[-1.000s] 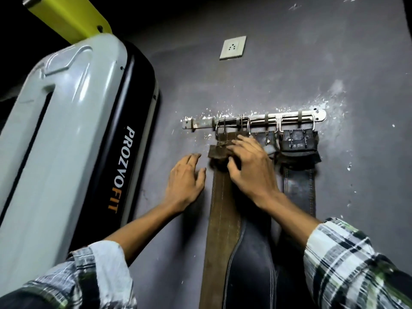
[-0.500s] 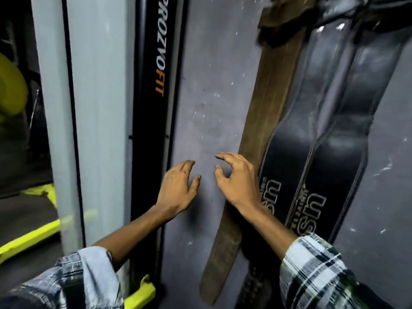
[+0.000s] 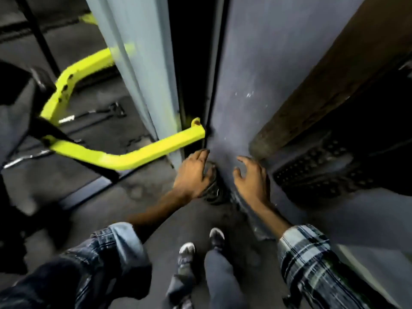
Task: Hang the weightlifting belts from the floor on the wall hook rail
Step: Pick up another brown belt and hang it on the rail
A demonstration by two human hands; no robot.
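The view looks down along the grey wall to the floor. A dark rolled belt lies on the floor at the foot of the wall. My left hand is spread over it with relaxed fingers; the blur hides whether it touches. My right hand hovers open just to the right, holding nothing. The tail of the hung brown belt and the punched ends of the black belts dangle on the wall at right. The hook rail is out of view.
A grey-white machine panel stands against the wall at left, with a yellow frame bar jutting out low beside my left hand. My two shoes stand on the dark floor below the hands.
The view has swung down from the hook rail to the floor. Both hands have left the hung brown belt and dropped to the rolled belt at the wall's foot.
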